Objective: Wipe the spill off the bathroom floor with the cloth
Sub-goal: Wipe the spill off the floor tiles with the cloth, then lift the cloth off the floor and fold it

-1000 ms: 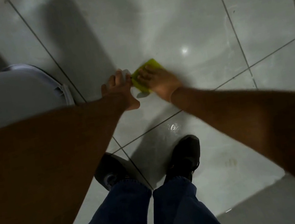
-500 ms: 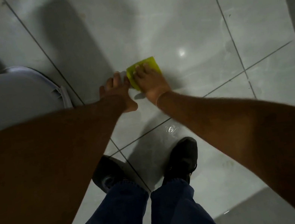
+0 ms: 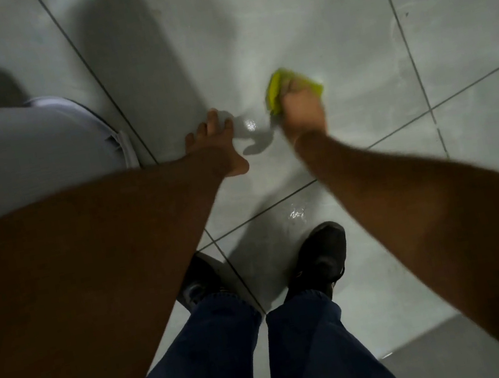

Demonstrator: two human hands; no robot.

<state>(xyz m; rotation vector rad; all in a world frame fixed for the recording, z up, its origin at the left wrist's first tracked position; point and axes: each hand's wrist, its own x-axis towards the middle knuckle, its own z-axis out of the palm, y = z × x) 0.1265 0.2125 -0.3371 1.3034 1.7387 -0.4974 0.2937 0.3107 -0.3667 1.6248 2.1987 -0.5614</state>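
A yellow-green cloth lies pressed on the pale grey floor tiles, partly hidden under my right hand, which grips it from above. My left hand rests flat on the floor to the left of the cloth, fingers spread, holding nothing. A wet glint shines on the tile between the two hands. Another wet patch glistens nearer to me, just past my right shoe.
A white toilet stands at the left, close to my left hand. My two black shoes and dark blue trouser legs fill the bottom middle. A darker grey strip borders the tiles at bottom right and along the right edge.
My right hand has slid the cloth to the right, away from my left hand. The left hand has stayed planted on the floor.
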